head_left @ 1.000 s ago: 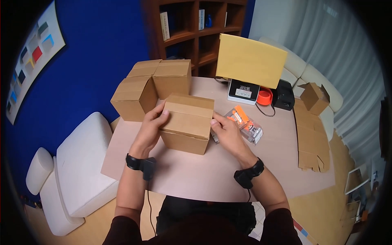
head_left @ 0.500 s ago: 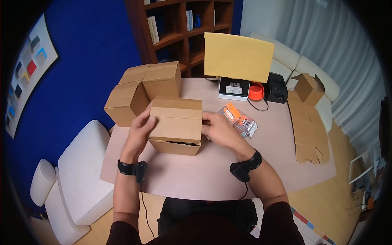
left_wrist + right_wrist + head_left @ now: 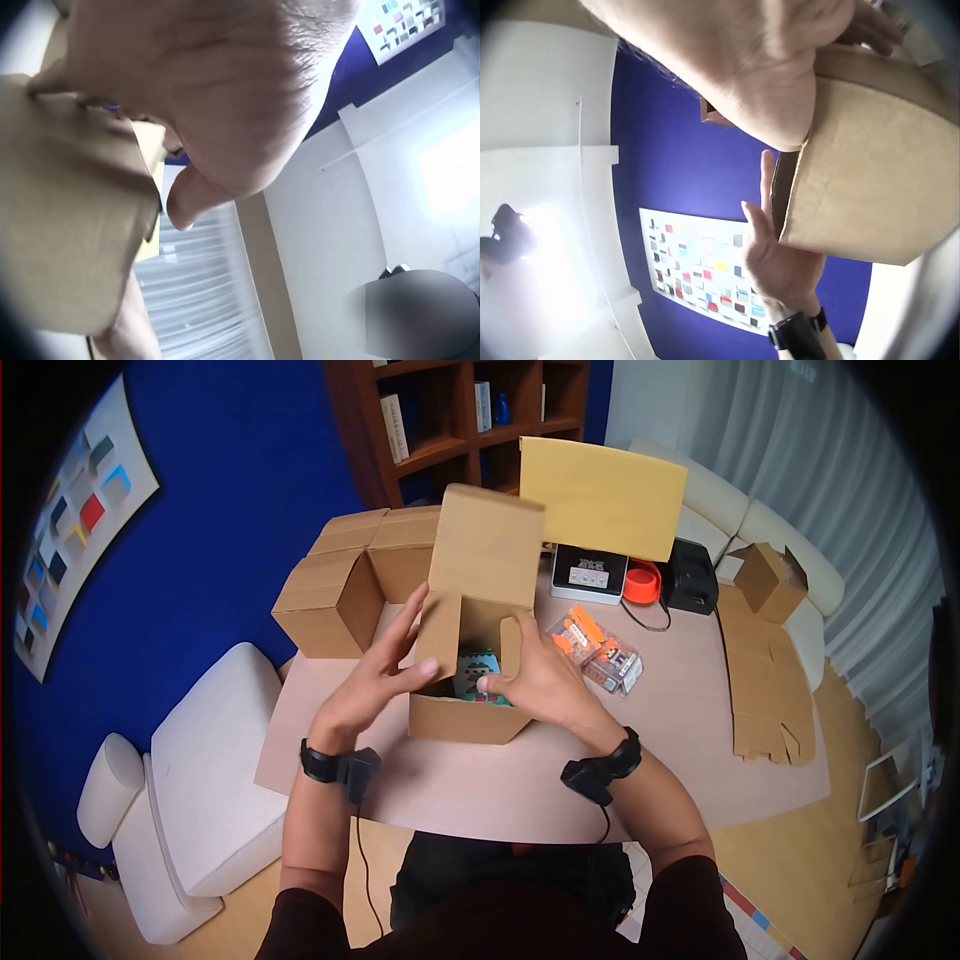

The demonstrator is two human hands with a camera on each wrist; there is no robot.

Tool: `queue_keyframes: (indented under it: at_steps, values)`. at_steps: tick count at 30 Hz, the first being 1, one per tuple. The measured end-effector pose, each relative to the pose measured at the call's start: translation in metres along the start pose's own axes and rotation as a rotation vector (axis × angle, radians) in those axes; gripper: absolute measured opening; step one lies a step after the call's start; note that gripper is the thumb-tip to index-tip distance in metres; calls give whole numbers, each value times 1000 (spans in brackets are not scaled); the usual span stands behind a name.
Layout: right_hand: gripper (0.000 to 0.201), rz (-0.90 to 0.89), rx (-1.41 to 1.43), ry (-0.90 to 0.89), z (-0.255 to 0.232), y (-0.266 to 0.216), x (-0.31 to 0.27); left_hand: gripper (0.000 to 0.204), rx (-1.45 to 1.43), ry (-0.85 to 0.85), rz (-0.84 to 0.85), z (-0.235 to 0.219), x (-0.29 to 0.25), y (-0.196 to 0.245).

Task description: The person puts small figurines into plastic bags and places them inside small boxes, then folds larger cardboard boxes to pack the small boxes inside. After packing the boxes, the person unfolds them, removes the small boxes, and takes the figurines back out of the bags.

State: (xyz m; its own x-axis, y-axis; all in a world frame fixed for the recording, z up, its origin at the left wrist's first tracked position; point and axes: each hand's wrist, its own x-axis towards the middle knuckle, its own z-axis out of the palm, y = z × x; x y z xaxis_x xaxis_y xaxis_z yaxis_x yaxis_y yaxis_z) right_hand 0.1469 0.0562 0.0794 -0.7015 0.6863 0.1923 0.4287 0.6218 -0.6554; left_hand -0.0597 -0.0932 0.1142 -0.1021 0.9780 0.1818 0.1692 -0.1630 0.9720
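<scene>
A small cardboard box [image 3: 465, 720] stands on the table in front of me, its lid [image 3: 487, 550] raised and tilted back. Inside lies a colourful printed item [image 3: 478, 672], partly covered by the right thumb. My left hand [image 3: 372, 680] is at the box's left flap [image 3: 440, 638], fingers extended along its outside and thumb spread apart; in the left wrist view that thumb stands free. My right hand [image 3: 545, 680] holds the box's right side, fingers around the outer edge and thumb reaching inside over the opening.
Closed cardboard boxes [image 3: 325, 600] stand at the back left. Orange-and-clear packages [image 3: 600, 650] lie to the right. Behind them are a white device [image 3: 590, 575] with a yellow sheet [image 3: 600, 495], a red round object [image 3: 641, 582] and a black device [image 3: 690, 575]. Flattened cardboard [image 3: 760, 680] lies along the right edge.
The box was closed one second ago and its front edge gaped half a second ago. Now its lid is swung up and back, revealing the printed item. The right hand has moved over the opening.
</scene>
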Motion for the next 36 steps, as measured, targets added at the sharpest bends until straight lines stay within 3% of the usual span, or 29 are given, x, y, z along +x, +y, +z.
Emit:
queue_keyframes:
  at_steps: [2, 4, 5, 8, 12, 13, 14, 16, 20, 22, 23, 24, 26, 27, 28, 30, 31, 32, 33, 34, 35, 36]
  values:
    - [99, -8, -137, 31, -2, -17, -2, 101, 40, 71, -56, 9, 2, 2]
    - [106, 24, -275, 27, -8, -36, -3, 99, 583, 104, 71, 27, 5, 9]
    - [106, 25, -273, 28, -5, -38, -2, 98, 601, 205, 57, 34, 4, 4]
    - [111, -12, -329, 33, -3, -40, -1, 97, 739, 296, 8, 45, -5, 6]
    - [111, 45, -238, -31, -9, -27, 2, 86, 917, 437, 135, 57, -20, 7]
    - [110, 67, -163, -65, -12, -26, 1, 91, 968, 461, 237, 56, -21, 5]
    - [110, 70, -165, -67, -13, -27, -2, 91, 965, 460, 234, 60, -24, 4]
    - [109, 17, -287, -21, -13, -32, -13, 85, 1085, 513, 254, 75, -30, 3]
    - [102, 33, -206, 14, -18, -9, -14, 81, 1139, 524, 402, 102, -42, 20]
    - [85, 74, 76, 36, -30, 14, -13, 80, 1102, 543, 431, 105, -46, 22]
    - [60, 182, 371, -7, -38, 20, -18, 76, 1106, 567, 466, 103, -48, 21]
    - [60, 182, 372, -7, -46, 27, -22, 73, 1111, 590, 501, 102, -51, 20]
    - [42, 260, 709, -187, -63, 34, -30, 66, 1118, 615, 495, 95, -57, 16]
    - [35, 424, 822, -240, -74, 29, -36, 60, 1123, 644, 487, 92, -60, 14]
    - [35, 428, 822, -234, -74, 33, -41, 60, 1119, 638, 490, 91, -62, 12]
    - [31, 163, 947, -124, -74, 43, -53, 50, 1036, 692, 652, 88, -60, 10]
    - [31, 161, 945, -123, -78, 40, -59, 40, 1016, 729, 679, 87, -59, 7]
    - [30, 52, 918, -47, -87, 32, -68, 40, 1016, 728, 677, 86, -57, 3]
    - [29, -56, 891, 28, -93, 24, -77, 36, 861, 775, 596, 86, -54, -5]
    - [29, -54, 895, 27, -98, 18, -84, 31, 705, 816, 515, 85, -50, -14]
    - [25, -178, 645, 80, -103, 12, -90, 24, 537, 843, 448, 84, -35, -27]
    - [23, -297, 392, 131, -105, 10, -95, 24, 360, 729, 391, 80, -20, -34]
